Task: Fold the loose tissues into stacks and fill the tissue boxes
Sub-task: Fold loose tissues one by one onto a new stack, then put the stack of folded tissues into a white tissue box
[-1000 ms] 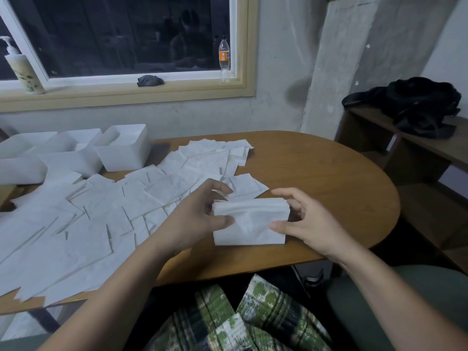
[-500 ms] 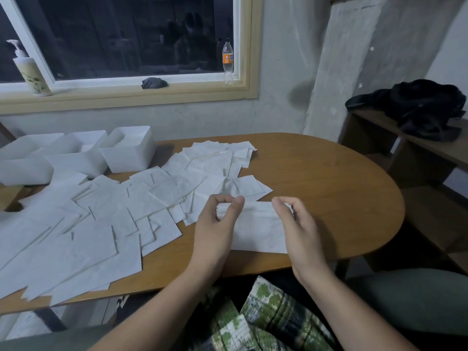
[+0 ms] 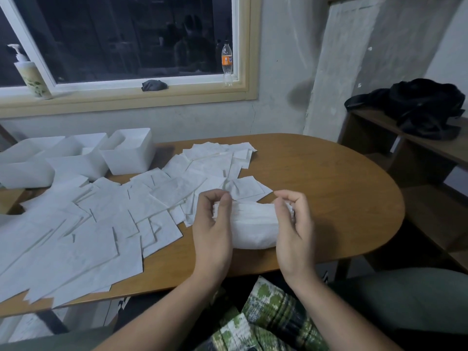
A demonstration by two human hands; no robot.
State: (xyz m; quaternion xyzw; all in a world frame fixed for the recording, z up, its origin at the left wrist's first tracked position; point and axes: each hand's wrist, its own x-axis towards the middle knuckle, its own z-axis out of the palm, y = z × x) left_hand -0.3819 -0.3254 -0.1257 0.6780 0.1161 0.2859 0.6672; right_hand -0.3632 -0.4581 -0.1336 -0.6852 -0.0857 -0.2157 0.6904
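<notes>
White folded tissue stack (image 3: 253, 225) above the wooden table's (image 3: 329, 188) near edge, left hand (image 3: 214, 224) and right hand (image 3: 293, 224) pinching its ends, loose tissues (image 3: 101, 224) spread across the table's left.

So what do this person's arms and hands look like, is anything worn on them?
Nothing is worn on them that I can see. The left hand and right hand have no gloves, rings or watch. The left forearm and right forearm are uncovered down to the picture's lower edge, with no sleeves showing.
</notes>
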